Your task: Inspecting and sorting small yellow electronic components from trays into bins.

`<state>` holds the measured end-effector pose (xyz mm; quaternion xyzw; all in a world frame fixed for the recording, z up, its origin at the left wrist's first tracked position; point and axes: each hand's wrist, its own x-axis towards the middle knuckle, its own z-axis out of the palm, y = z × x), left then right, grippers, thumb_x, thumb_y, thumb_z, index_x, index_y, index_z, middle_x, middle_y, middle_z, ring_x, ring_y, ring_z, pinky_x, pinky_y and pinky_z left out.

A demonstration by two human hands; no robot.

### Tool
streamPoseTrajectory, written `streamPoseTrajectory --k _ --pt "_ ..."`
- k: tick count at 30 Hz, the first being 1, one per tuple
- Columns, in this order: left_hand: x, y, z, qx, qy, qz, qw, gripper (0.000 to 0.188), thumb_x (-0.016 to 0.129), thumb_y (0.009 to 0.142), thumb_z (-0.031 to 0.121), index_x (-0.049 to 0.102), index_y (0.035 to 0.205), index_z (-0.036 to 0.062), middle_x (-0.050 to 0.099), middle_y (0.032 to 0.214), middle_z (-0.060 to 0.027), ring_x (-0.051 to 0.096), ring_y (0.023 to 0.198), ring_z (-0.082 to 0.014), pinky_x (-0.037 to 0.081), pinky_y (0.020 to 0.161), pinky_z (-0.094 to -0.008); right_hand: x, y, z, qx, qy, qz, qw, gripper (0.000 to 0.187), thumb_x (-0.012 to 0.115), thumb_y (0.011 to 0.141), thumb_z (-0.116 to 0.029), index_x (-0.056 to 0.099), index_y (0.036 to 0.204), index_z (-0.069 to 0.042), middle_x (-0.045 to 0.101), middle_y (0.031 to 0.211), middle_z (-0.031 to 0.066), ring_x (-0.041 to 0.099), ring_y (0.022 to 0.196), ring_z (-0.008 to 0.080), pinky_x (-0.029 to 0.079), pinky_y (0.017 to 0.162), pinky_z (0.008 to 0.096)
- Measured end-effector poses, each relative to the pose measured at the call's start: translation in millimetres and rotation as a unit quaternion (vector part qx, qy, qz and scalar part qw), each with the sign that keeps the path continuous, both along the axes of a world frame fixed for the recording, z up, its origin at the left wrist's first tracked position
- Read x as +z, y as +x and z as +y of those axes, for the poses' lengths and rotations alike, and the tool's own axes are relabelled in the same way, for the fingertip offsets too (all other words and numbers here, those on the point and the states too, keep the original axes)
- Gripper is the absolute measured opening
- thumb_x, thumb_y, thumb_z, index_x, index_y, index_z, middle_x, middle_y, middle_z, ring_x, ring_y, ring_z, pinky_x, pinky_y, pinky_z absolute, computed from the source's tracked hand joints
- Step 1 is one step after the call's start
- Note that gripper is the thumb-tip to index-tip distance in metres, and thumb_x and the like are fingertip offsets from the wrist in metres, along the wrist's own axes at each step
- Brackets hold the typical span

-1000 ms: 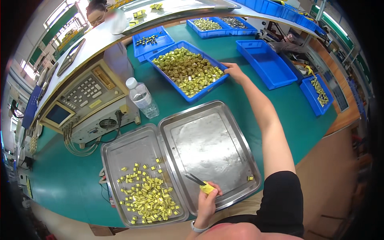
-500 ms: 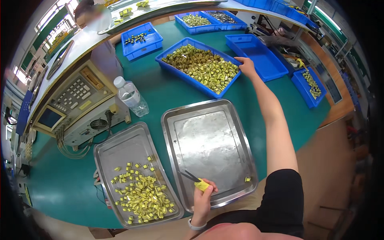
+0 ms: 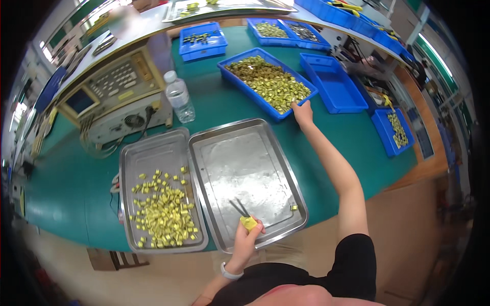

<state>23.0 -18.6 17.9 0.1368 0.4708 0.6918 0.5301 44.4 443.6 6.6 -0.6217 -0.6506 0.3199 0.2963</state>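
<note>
Blue bin (image 3: 250, 97), heaped yellow parts (image 3: 278, 88), right fingers (image 3: 306, 106) gripping corner

My tweezers (image 3: 248, 221): yellow grip, tips parted | blue bin (image 3: 250, 96) I'm touching: slanted, heaped with yellowish parts (image 3: 280, 92)

Around the steel tray (image 3: 227, 153) holding one yellow piece (image 3: 294, 207), the left hand (image 3: 246, 239) grasps yellow-handled tweezers (image 3: 248, 222) over its near end, the right hand (image 3: 303, 113) grips a blue bin (image 3: 250, 93) beyond its far edge, and a second tray (image 3: 153, 153) of small yellow parts (image 3: 166, 214) lies to its left.
</note>
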Motion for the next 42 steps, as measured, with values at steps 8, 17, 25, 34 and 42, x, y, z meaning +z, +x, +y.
streamPoseTrajectory --k 8,17,25,34,42 --pt "-9 -1 3 0.000 -0.017 0.103 0.995 0.019 0.059 0.093 0.012 0.049 0.107 0.0036 0.058 0.091 -0.0032 0.057 0.081 -0.0113 0.046 0.078 -0.0268 -15 -22 15 -0.103 -0.065 0.084 0.989 0.087 0.073 0.071 -0.020 0.018 0.136 -0.005 0.025 0.138 0.0345 0.041 0.122 0.0474 0.038 0.104 0.0501" --pt "5 5 3 0.033 -0.034 0.194 0.980 0.017 0.060 0.091 0.012 0.051 0.102 0.0040 0.057 0.088 -0.0019 0.056 0.080 -0.0095 0.046 0.073 -0.0260 -20 -6 21 -0.091 -0.085 0.034 0.992 0.092 0.077 0.069 -0.024 0.019 0.136 0.001 0.023 0.141 0.0340 0.039 0.125 0.0434 0.036 0.105 0.0474" --pt "-9 9 1 0.044 -0.021 0.223 0.974 0.017 0.061 0.090 0.013 0.051 0.102 0.0042 0.057 0.087 -0.0024 0.056 0.079 -0.0100 0.046 0.074 -0.0265 -33 65 -19 -0.052 -0.054 0.043 0.996 0.088 0.075 0.072 -0.026 0.021 0.136 0.000 0.027 0.139 0.0324 0.031 0.130 0.0456 0.029 0.110 0.0478" --pt "-28 3 -12 0.094 -0.018 0.174 0.980 0.017 0.060 0.091 0.014 0.051 0.103 0.0052 0.055 0.086 -0.0013 0.054 0.078 -0.0096 0.044 0.074 -0.0252 -35 141 -98 -0.086 -0.012 0.074 0.993 0.078 0.068 0.069 -0.011 0.028 0.135 0.003 0.032 0.139 0.0271 0.038 0.126 0.0375 0.032 0.109 0.0439" --pt "-27 3 -10 0.080 -0.001 0.162 0.984 0.015 0.059 0.092 0.012 0.051 0.103 0.0054 0.055 0.083 -0.0010 0.053 0.077 -0.0095 0.044 0.073 -0.0250 -31 218 -146 0.003 0.069 0.203 0.977 0.081 0.055 0.072 0.008 0.025 0.146 0.000 0.030 0.145 0.0206 0.037 0.132 0.0333 0.029 0.112 0.0414"
